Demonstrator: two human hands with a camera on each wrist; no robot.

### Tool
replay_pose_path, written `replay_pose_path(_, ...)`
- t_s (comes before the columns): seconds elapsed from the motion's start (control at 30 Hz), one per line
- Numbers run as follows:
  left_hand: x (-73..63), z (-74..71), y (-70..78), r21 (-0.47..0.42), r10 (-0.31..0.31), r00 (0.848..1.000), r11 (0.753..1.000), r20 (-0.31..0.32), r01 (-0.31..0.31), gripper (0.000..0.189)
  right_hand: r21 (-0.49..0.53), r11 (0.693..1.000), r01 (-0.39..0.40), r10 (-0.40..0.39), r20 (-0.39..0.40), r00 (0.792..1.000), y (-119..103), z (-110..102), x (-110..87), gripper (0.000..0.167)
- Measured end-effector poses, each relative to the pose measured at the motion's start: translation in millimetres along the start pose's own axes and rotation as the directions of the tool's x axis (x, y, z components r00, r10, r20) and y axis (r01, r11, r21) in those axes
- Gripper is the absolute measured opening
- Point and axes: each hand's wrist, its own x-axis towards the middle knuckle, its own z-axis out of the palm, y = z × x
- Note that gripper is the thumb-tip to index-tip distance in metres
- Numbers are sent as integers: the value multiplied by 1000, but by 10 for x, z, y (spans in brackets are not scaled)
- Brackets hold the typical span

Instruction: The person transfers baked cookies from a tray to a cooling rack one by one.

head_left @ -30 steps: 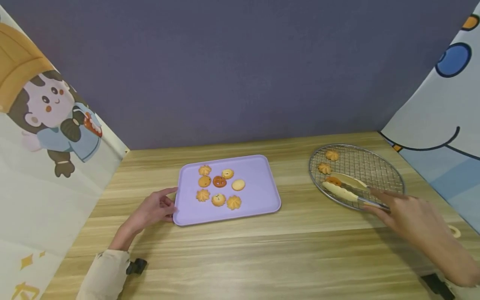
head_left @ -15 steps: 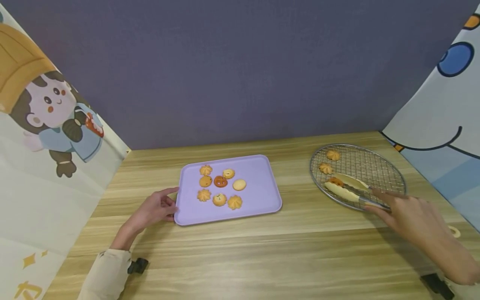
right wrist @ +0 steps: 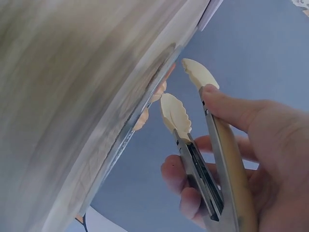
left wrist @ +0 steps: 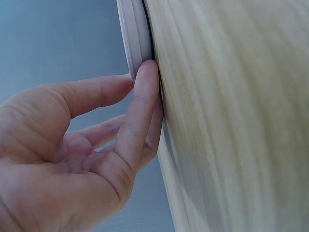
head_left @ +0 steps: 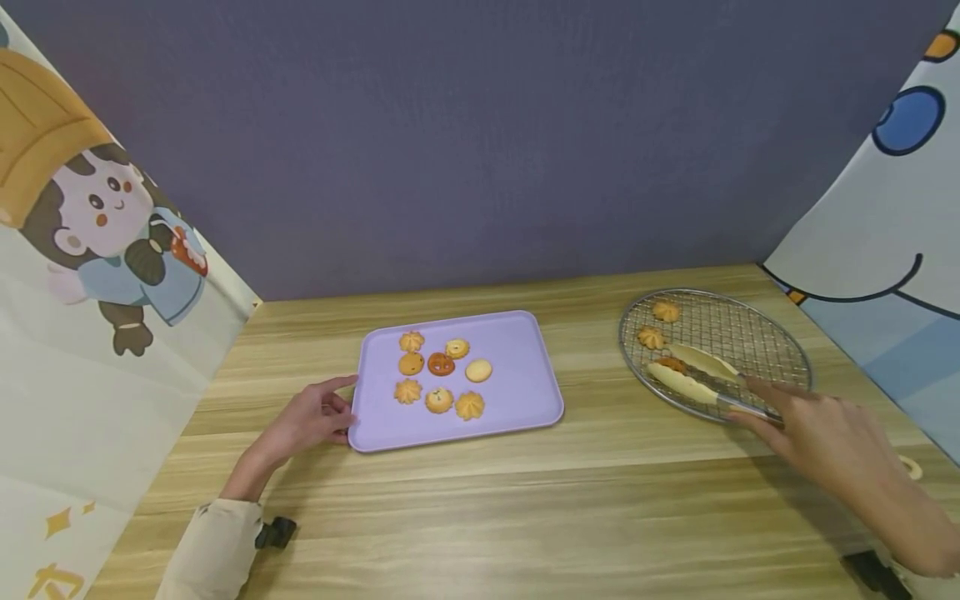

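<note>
My left hand (head_left: 311, 417) holds the left edge of a lilac tray (head_left: 517, 392), the thumb (left wrist: 104, 93) against its rim and the other fingers low at its side. Several small cookies lie on that tray, among them a brown pretzel (head_left: 441, 364) and a plain round cookie (head_left: 478, 371). On the right, my right hand (head_left: 825, 433) grips tongs (head_left: 686, 384) with cream scalloped tips, spread apart over a round wire rack (head_left: 757, 350). Between the tips sits an orange-brown cookie (head_left: 672, 364), partly hidden. Two flower-shaped cookies lie beyond it, one a star-like cookie (head_left: 651, 337).
Everything stands on a wood-grain table (head_left: 480, 508). A dark blue-grey panel (head_left: 480, 150) rises behind it, with printed cartoon walls at left and right. A cream loop (head_left: 911, 467) shows beside the right wrist.
The tong tips now hide more of the orange-brown cookie than before. Both hands keep nearly the same places, and the cookies on the tray have not moved on it.
</note>
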Motion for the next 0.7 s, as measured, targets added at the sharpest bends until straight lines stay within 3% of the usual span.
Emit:
replay_pose_path(0.33,-3,0,-2,-3,1,1000,1000,4,-1,65,2,1000,-4,4,9,1000,-127,-79,62,57)
replay_pose_path(0.7,-7,-6,4,-18,11,1000,1000,10,-10,65,21,992,123,-122,-54,991,-323,-111,175,62)
